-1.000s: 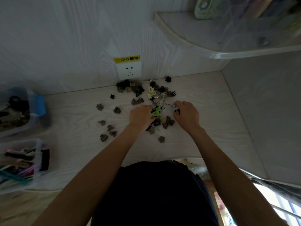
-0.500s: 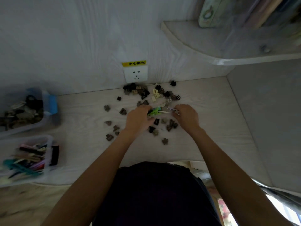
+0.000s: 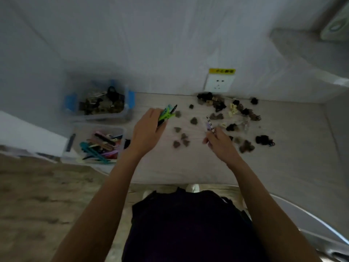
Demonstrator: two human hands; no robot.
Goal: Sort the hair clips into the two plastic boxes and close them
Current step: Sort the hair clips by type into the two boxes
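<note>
Partly sorted, by the look of it. Far box (image 3: 128,103), blue-latched, at left by the wall: already holding a heap of small dark claw clips. Near box (image 3: 74,148), just in front of it: loaded with long coloured clips, some poking over the near rim. Both uncovered; no lids plainly visible, though something blurred lies left of the near box.

Left hand (image 3: 146,132) curled round a bunch of long clips (image 3: 167,114), green and black, held above the table (image 3: 283,167) just right of the far box. Right hand (image 3: 220,142) pinching a slim chequered clip (image 3: 210,124), tip pointing away.

Still to do: dozens of small claw clips (image 3: 217,104) scattered mid-table and heaped far right under the socket (image 3: 219,84). Probably next: held long clips into the near box, then the claw clips, then both boxes shut.
</note>
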